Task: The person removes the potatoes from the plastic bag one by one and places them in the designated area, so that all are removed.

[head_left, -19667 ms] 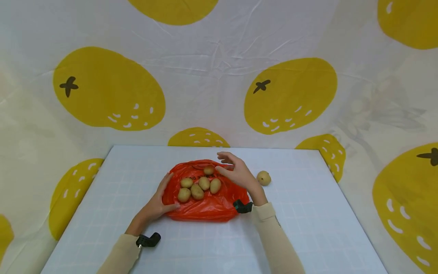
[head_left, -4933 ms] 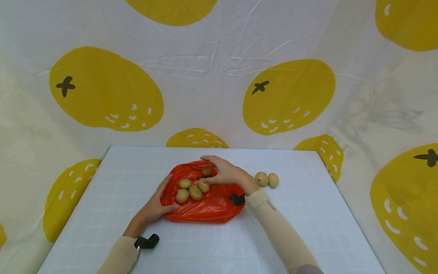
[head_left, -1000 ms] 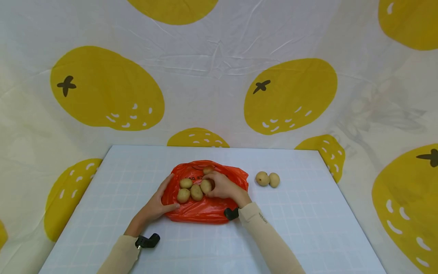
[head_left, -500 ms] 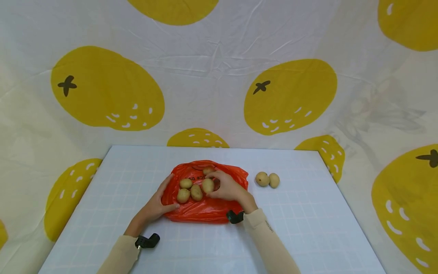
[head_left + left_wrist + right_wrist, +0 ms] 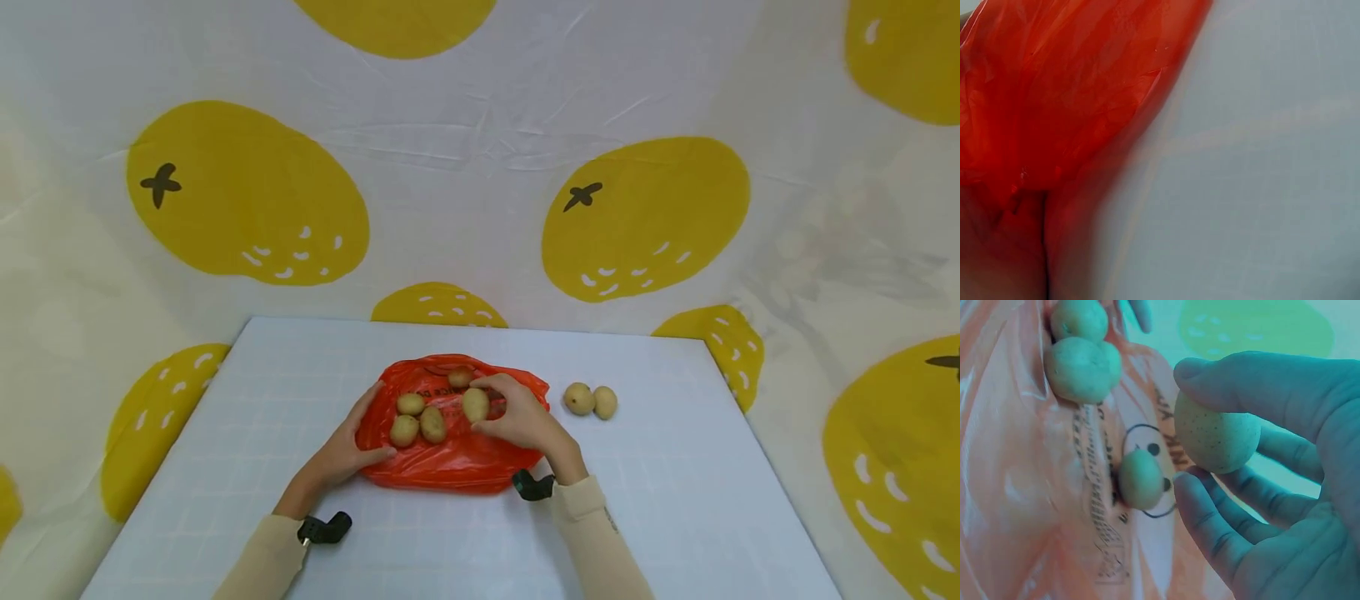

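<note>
In the head view a red plastic bag (image 5: 465,467) lies flat with printing on it. My left hand (image 5: 337,450) rests at its left edge, fingers and thumb spread. My right hand (image 5: 521,417) pinches a potato (image 5: 476,405) between thumb and fingers over the bag; in the right wrist view this speckled potato (image 5: 1216,434) looks raised. Left of it on the bag are several potatoes, among them one (image 5: 432,425) at the cluster's right. A browner potato (image 5: 460,377) sits near the bag's back edge. The left wrist view shows mostly red plastic (image 5: 1072,81).
Two potatoes, a rounder one (image 5: 579,399) and a smaller one (image 5: 605,402), lie side by side on the white table (image 5: 675,467), right of the bag. A curtain (image 5: 450,208) with yellow fruit prints hangs behind the table.
Over the last second my right hand has drawn the pinched potato rightward, away from the cluster. A second potato has joined the single one on the right since the earliest frame. My left hand stays put.
</note>
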A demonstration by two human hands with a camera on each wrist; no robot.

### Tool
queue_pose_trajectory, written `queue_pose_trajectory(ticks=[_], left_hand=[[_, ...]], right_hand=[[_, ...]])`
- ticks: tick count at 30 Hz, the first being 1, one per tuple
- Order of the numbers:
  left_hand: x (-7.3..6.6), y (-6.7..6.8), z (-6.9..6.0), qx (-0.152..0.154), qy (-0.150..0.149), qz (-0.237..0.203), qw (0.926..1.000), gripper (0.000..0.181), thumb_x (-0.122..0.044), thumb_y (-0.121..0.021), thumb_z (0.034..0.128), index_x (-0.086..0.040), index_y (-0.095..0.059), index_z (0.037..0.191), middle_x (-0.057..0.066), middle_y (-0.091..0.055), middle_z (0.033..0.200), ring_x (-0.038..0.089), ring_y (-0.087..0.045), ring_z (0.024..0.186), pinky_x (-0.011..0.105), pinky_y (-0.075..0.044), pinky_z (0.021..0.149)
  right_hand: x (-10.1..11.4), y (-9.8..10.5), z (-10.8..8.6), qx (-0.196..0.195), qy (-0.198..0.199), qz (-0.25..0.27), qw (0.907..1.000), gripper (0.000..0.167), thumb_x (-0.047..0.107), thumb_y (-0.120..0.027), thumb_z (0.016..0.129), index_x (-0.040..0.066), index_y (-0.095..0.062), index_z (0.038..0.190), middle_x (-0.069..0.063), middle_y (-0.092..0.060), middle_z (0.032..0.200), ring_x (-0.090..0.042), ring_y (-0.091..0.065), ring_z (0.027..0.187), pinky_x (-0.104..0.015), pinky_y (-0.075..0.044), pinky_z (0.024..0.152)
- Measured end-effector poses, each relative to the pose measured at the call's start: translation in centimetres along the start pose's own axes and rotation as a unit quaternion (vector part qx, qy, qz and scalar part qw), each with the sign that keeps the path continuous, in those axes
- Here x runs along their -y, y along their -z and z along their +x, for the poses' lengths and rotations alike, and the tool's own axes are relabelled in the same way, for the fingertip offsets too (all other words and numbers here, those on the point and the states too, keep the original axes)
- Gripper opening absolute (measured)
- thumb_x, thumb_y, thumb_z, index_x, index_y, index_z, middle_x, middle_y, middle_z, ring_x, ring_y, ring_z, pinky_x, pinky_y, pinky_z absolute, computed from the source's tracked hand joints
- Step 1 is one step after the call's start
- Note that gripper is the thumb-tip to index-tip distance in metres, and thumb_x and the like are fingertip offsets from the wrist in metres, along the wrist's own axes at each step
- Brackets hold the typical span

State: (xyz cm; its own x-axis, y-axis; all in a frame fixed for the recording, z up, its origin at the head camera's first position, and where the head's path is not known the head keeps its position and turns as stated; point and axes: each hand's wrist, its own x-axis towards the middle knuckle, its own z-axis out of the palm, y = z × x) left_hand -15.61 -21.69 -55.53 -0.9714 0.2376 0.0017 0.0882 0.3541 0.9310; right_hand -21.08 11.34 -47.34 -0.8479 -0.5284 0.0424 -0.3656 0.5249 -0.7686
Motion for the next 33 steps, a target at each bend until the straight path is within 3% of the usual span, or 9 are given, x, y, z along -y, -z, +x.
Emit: queue_pose_trajectory(ticks=[4, 16, 25, 30, 33], left_hand=[[0.0, 0.1, 0.0, 0.004, -0.004, 0.002, 1.0000, 0.110, -0.024, -0.083, 0.0843, -0.024, -0.010, 0.167, 0.015, -0.010, 0.173, 0.048, -0.011, 0.156, 0.075, -0.018, 0.118], [-0.1, 0.0, 0.1, 0.009, -0.003, 0.013, 0.9999, 0.110, -0.023, -0.083, 0.0847, -0.024, -0.010, 0.167, 0.017, -0.009, 0.173, 0.049, -0.010, 0.156, 0.075, -0.018, 0.118], [-0.1, 0.0, 0.1, 0.009, -0.006, 0.012, 0.9999, 0.109, -0.023, -0.083, 0.0846, -0.023, -0.011, 0.167, 0.017, -0.010, 0.173, 0.049, -0.011, 0.156, 0.076, -0.019, 0.118], [-0.2, -0.1, 0.1, 0.005, 0.006, 0.004, 1.0000, 0.109, -0.024, -0.083, 0.0852, -0.024, -0.011, 0.167, 0.016, -0.010, 0.173, 0.047, -0.011, 0.157, 0.074, -0.018, 0.119], [-0.2, -0.1, 0.0, -0.001, 0.015, -0.001, 0.9999, 0.108, -0.023, -0.083, 0.0853, -0.024, -0.011, 0.167, 0.015, -0.011, 0.173, 0.047, -0.011, 0.157, 0.074, -0.018, 0.119]], right_hand=[[0.1, 0.8, -0.7, -0.010, -0.001, 0.009, 0.9999, 0.057, 0.019, -0.085, 0.085, 0.019, -0.062, 0.137, 0.003, -0.061, 0.136, -0.019, -0.060, 0.119, -0.046, -0.057, 0.100], [-0.2, 4.1, -3.3, -0.052, 0.023, 0.036, 0.9977, 0.057, 0.013, -0.083, 0.084, 0.013, -0.062, 0.137, -0.006, -0.061, 0.134, -0.026, -0.062, 0.114, -0.045, -0.060, 0.095], [-1.7, 6.2, -5.3, -0.098, 0.026, 0.020, 0.9946, 0.055, 0.008, -0.083, 0.084, 0.010, -0.063, 0.134, -0.008, -0.062, 0.132, -0.023, -0.059, 0.112, -0.047, -0.061, 0.089], [-2.8, 7.2, -6.3, -0.113, 0.024, 0.023, 0.9930, 0.057, 0.005, -0.083, 0.083, 0.009, -0.063, 0.135, -0.010, -0.063, 0.131, -0.028, -0.063, 0.112, -0.055, -0.059, 0.092], [-3.5, 7.7, -6.6, -0.120, 0.016, 0.026, 0.9923, 0.057, 0.007, -0.084, 0.084, 0.010, -0.062, 0.136, -0.010, -0.062, 0.132, -0.029, -0.063, 0.113, -0.053, -0.059, 0.094]])
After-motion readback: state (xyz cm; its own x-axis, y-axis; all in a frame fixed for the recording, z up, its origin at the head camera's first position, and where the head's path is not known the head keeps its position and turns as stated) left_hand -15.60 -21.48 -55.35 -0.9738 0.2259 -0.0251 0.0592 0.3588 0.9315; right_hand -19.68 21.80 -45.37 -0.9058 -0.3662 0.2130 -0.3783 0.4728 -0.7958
